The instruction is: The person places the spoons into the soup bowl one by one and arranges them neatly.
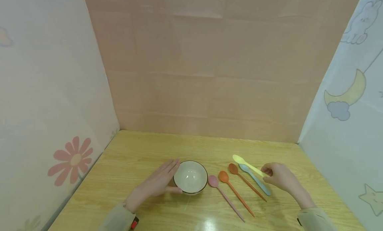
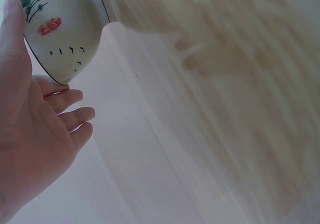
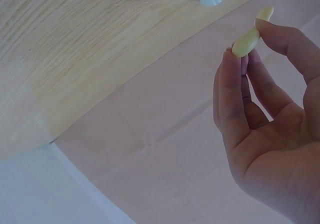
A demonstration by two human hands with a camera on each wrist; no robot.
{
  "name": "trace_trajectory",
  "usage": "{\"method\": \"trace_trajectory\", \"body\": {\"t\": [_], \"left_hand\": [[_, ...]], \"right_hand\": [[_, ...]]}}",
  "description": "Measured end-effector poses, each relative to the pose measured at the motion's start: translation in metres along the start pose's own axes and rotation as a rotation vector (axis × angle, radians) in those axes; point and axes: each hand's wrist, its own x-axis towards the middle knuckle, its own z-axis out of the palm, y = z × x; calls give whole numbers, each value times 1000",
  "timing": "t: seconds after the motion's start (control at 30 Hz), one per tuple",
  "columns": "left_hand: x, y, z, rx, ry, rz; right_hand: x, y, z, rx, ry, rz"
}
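Observation:
A white round bowl (image 1: 190, 177) with a dark rim stands on the table. My left hand (image 1: 160, 181) rests against its left side, fingers straight along the rear and thumb at the front. Painted leaves and a red mark show on the bowl (image 2: 70, 39) in the left wrist view. My right hand (image 1: 279, 177) pinches the handle end of a yellow spoon (image 1: 249, 165) between thumb and fingertips. In the right wrist view the yellow spoon (image 3: 246, 43) is seen nearly end-on. A light blue spoon (image 1: 255, 180) lies just below it, partly overlapped in the head view.
A brown spoon (image 1: 246, 181), an orange spoon (image 1: 236, 192) and a pink spoon (image 1: 225, 198) lie slanted between the bowl and my right hand. The wooden table (image 1: 143, 146) ends at a beige back panel (image 1: 179, 74), with patterned white panels (image 1: 54, 91) at both sides.

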Motion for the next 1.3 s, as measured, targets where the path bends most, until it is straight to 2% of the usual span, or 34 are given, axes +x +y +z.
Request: {"method": "trace_trajectory", "body": {"t": [1.03, 1.3], "left_hand": [[1, -2, 1, 0, -2, -6], [0, -2, 1, 0, -10, -10]], "right_hand": [[20, -49, -3, 1, -24, -99], [20, -60, -2, 12, -34, -99]]}}
